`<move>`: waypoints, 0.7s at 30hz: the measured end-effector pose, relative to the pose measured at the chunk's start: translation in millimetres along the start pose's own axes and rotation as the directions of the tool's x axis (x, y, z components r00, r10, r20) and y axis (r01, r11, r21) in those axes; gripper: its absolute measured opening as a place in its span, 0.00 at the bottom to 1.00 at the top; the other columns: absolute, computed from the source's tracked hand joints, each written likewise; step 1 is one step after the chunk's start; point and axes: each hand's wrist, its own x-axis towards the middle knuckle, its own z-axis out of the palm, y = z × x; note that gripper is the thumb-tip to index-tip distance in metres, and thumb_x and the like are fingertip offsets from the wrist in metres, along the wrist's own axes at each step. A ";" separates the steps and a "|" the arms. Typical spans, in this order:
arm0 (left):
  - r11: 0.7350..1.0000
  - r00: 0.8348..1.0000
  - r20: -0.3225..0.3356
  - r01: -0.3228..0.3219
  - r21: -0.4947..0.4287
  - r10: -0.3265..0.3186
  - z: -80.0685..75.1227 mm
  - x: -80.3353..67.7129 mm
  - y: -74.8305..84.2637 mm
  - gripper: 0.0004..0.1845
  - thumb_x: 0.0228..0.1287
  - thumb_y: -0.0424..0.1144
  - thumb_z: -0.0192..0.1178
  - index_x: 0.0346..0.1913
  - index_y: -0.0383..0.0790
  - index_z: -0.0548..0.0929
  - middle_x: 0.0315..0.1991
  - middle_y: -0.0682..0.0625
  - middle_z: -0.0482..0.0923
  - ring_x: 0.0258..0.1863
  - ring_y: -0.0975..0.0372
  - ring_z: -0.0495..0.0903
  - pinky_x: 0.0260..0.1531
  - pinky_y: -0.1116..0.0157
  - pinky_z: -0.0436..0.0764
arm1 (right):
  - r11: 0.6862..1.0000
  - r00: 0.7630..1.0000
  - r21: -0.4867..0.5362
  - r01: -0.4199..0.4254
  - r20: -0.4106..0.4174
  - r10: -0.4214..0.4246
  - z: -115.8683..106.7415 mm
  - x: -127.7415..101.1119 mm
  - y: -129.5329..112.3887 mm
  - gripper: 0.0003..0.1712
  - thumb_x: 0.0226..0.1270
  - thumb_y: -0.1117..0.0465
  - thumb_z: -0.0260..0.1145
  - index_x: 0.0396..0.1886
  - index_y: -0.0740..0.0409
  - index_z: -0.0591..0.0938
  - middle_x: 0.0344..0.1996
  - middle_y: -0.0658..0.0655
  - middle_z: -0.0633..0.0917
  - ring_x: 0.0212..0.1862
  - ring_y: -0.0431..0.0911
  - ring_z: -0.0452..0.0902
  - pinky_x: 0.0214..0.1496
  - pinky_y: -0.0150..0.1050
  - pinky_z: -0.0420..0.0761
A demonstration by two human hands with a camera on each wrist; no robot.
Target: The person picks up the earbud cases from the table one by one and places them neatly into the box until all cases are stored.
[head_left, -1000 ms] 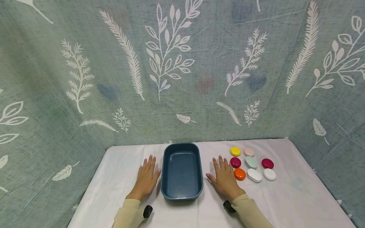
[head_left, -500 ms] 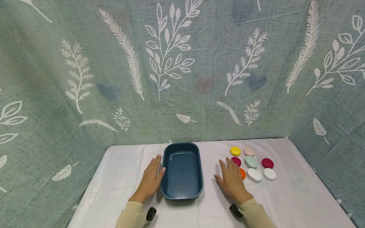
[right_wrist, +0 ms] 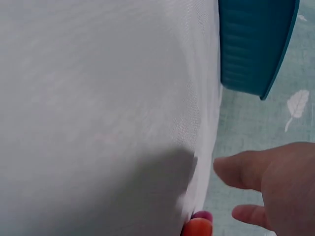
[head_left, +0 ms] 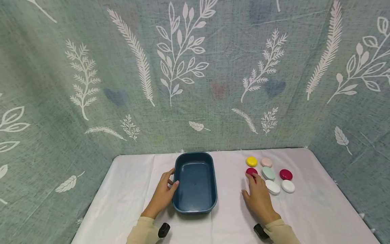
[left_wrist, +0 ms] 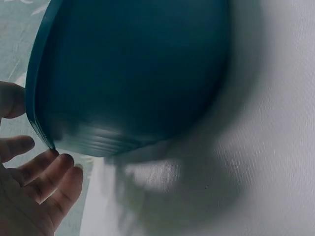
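A dark blue tub (head_left: 195,203) stands in the middle of the white tablecloth (head_left: 128,193). My left hand (head_left: 172,178) holds its left rim, thumb over the edge and fingers outside; the left wrist view shows my fingers (left_wrist: 51,172) at the tub's (left_wrist: 138,73) rim. My right hand (head_left: 251,182) is spread low over an orange pebble (right_wrist: 198,228), which it hides in the head view. Its fingertips reach a crimson pebble (head_left: 251,170). In the right wrist view the right hand (right_wrist: 275,189) holds nothing.
Right of the hand lie more smooth pebbles: yellow (head_left: 251,161), pink (head_left: 266,162), mint (head_left: 268,173), crimson (head_left: 285,174) and two white (head_left: 272,187) (head_left: 287,186). Leaf-print cloth walls (head_left: 195,84) close in the back and sides.
My left hand slid right from flat on the cloth onto the tub's rim. My right hand moved right and now covers the orange pebble.
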 end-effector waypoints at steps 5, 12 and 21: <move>0.995 0.998 -0.015 0.063 -0.081 -0.064 0.5 1.4 0.1 0.29 0.75 0.28 0.59 0.75 0.29 0.69 0.65 0.34 0.74 0.43 0.59 0.75 0.39 0.67 0.77 | 0.998 0.999 0.039 -0.049 0.002 0.049 -4.2 -1.7 3.9 0.36 0.58 0.70 0.77 0.67 0.72 0.77 0.63 0.77 0.73 0.63 0.72 0.71 0.64 0.67 0.76; 0.973 0.989 -0.042 0.128 -0.191 -0.139 -0.2 4.0 0.3 0.28 0.71 0.23 0.57 0.72 0.26 0.72 0.62 0.31 0.78 0.42 0.58 0.80 0.34 0.67 0.80 | 0.990 0.988 0.039 -0.134 0.084 0.130 -12.2 -1.0 1.2 0.34 0.62 0.74 0.71 0.69 0.74 0.74 0.63 0.77 0.73 0.63 0.72 0.71 0.65 0.66 0.77; 0.916 0.968 -0.046 0.217 -0.336 -0.246 -0.3 6.5 3.0 0.28 0.64 0.20 0.58 0.69 0.21 0.74 0.59 0.28 0.78 0.35 0.64 0.80 0.28 0.69 0.81 | 0.994 0.994 0.037 -0.101 0.038 0.099 -13.1 -2.5 5.6 0.28 0.59 0.79 0.68 0.62 0.78 0.77 0.55 0.75 0.78 0.57 0.72 0.73 0.60 0.64 0.80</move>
